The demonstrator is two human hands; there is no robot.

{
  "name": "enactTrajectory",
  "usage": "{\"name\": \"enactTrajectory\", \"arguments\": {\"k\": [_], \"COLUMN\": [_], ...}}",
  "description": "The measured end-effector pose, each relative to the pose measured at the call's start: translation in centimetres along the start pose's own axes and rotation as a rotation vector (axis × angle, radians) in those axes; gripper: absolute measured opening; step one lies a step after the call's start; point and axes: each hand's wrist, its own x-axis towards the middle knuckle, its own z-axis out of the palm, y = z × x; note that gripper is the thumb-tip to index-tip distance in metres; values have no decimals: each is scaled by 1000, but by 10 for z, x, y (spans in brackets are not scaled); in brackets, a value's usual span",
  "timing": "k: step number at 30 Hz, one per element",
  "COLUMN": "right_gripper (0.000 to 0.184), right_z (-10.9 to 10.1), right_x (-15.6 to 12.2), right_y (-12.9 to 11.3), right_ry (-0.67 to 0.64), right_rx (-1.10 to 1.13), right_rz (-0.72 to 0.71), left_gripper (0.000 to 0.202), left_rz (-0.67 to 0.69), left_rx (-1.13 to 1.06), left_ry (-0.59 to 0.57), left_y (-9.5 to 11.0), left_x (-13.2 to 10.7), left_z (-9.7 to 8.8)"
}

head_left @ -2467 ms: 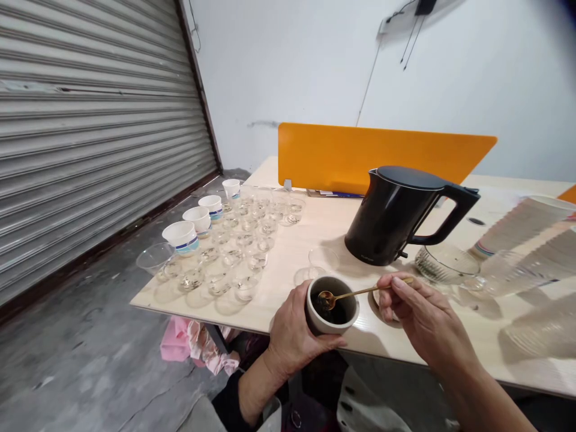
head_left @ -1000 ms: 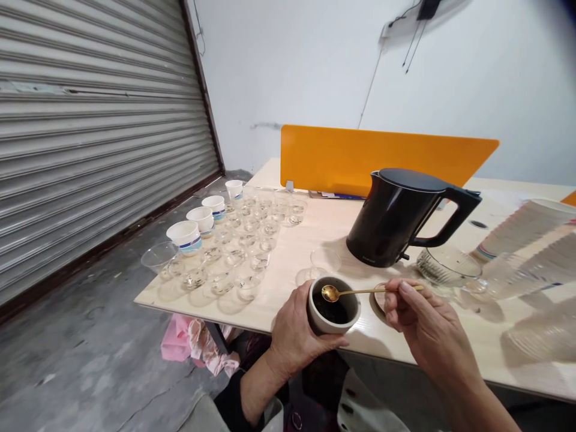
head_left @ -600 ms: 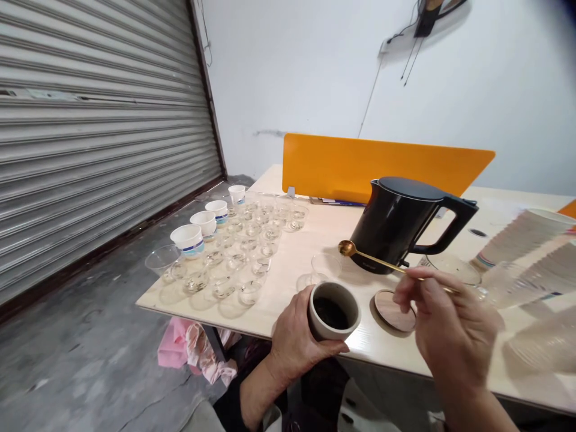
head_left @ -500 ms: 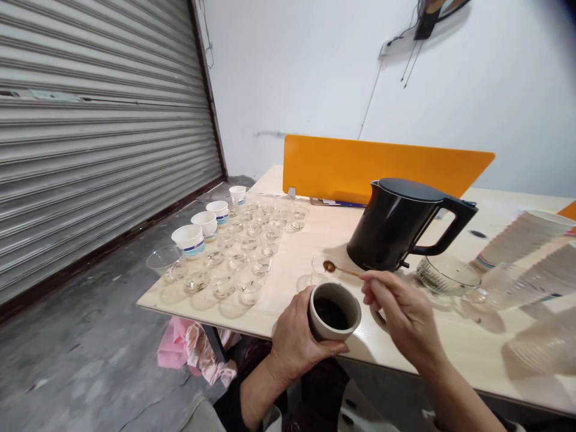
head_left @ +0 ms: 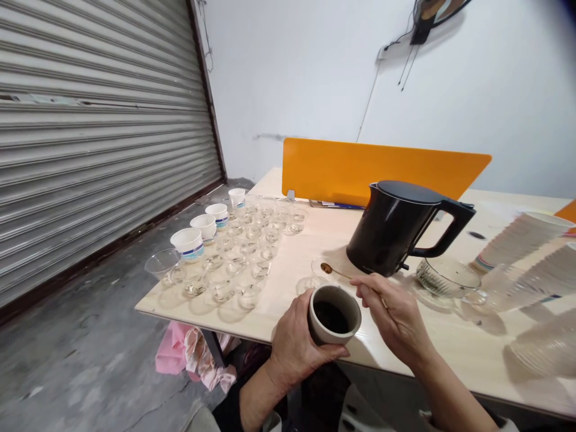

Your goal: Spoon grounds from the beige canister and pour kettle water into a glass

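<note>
My left hand (head_left: 297, 345) is wrapped round a pale ceramic cup (head_left: 318, 330), tilted so that the dark contents show inside. In my right hand (head_left: 391, 312) the thin handle of a small spoon (head_left: 339, 274) is pinched. Its bowl carries something brown and is over a clear plastic cup (head_left: 315, 264) that stands on the table behind the ceramic cup. To the left are rows of clear plastic cups (head_left: 248, 294), several with dark bits at the bottom.
A black electric kettle (head_left: 378, 231) stands behind my right hand, near a glass bowl (head_left: 450, 279). Stacked paper cups (head_left: 517, 240) and clear plastic cups (head_left: 546, 348) lie at the right. White paper cups (head_left: 186, 242) line the left side. An orange divider (head_left: 351, 171) rises behind.
The spoon and my right hand have shifted slightly left and down, bringing the spoon's bowl further over the clear plastic cup. My left hand keeps the ceramic cup nearly still.
</note>
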Motion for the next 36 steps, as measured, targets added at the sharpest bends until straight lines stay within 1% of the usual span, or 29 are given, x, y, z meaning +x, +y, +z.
{"name": "enactTrajectory", "arguments": {"k": [4,10,12,14,19,25,27,30,33,34,36], "right_gripper": [20,15,13,13,11,12,12,13,20,23,32], "right_z": [-5,-22,-29,-36,-46,-43,-45,-59,-83,-91,-103], "right_x": [-1,-20,-30,-38,-47,-49,-49,-48,-46,-45,-41], "right_y": [1,-7,-9,-10,-6,-1,-1,6,25,35,58], "right_ry": [124,404,453,477,570,613,653,805,969,994,998], "right_rx": [128,488,573,607,590,606,605,532,305,228,132], "right_rz": [68,226,282,316,328,366,368,331,271,270,312], "left_gripper": [106,102,100,101,103,102,103,100,99,98,98], "left_rz": [14,34,32,29,40,40,41,61,68,69,67], "left_rx": [-2,1,12,27,48,70,70,62,52,47,36], "left_ry": [-1,11,17,26,34,42,41,49,55,58,63], "left_y": [-1,0,-1,-4,-8,-6,-6,-7,-9,-10,-10], "left_x": [0,1,0,-1,-3,-2,-2,-3,-4,-4,-5], "left_z": [0,-1,0,2,5,4,4,4,5,5,6]}}
